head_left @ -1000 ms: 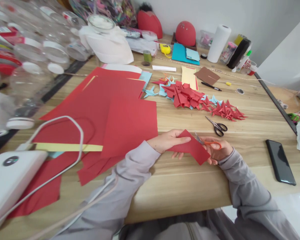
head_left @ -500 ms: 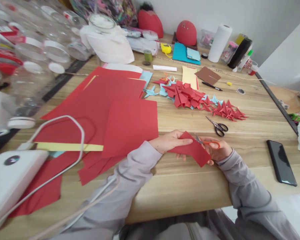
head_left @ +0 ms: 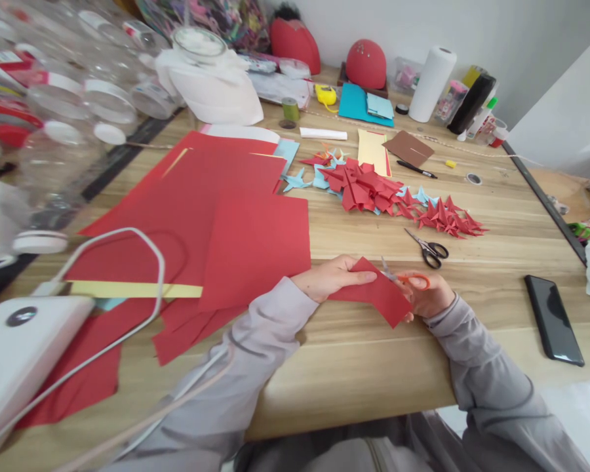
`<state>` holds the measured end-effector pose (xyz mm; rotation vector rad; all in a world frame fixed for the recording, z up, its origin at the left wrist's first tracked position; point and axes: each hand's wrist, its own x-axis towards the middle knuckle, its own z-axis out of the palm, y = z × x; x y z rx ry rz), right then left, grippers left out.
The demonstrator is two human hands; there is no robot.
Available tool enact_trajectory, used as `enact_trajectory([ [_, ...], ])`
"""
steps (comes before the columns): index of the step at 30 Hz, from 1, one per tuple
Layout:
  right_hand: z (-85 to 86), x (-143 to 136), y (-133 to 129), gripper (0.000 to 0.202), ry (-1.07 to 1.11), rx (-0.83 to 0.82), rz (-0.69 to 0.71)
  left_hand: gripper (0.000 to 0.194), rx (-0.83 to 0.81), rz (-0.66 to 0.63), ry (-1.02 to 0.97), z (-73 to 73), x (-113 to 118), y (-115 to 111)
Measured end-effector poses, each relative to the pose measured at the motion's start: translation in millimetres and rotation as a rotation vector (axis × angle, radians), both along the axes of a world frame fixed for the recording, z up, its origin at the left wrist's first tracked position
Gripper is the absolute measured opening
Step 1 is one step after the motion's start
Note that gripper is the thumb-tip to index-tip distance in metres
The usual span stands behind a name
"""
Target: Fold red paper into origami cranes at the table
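My left hand (head_left: pixel 332 278) pinches a piece of red paper (head_left: pixel 391 300) between thumb and fingers, above the near part of the table. My right hand (head_left: pixel 431 295) is closed around orange-handled scissors (head_left: pixel 415 280). The scissors' blades are at the paper's upper right edge; whether they bite into it I cannot tell. Left of my hands lies a large square of red paper (head_left: pixel 260 252) on a stack of bigger red sheets (head_left: pixel 177 203). Beyond my right hand rest black-handled scissors (head_left: pixel 430 252), blades slightly apart.
Folded red paper shapes (head_left: pixel 368 187) and light blue ones lie in a row across the middle. A phone (head_left: pixel 554 320) is at the right. A white device (head_left: pixel 34 354) with a looped cable stands at the left, near several plastic bottles (head_left: pixel 54 157). A paper roll (head_left: pixel 432 85) stands at the back.
The scissors' blades have shifted slightly up and left at the paper's edge, and their handles have turned a little. Both hands keep their hold, and the paper has barely moved.
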<state>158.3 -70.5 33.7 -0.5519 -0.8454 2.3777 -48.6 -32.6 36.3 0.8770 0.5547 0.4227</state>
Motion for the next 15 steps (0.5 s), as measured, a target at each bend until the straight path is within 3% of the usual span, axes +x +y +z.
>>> enact_trajectory([
  [15,-1.8,-4.6,-2.4,0.03,0.132,-0.033,0.039,0.023,-0.026,-0.05,-0.022,-1.8,-4.7,2.2],
])
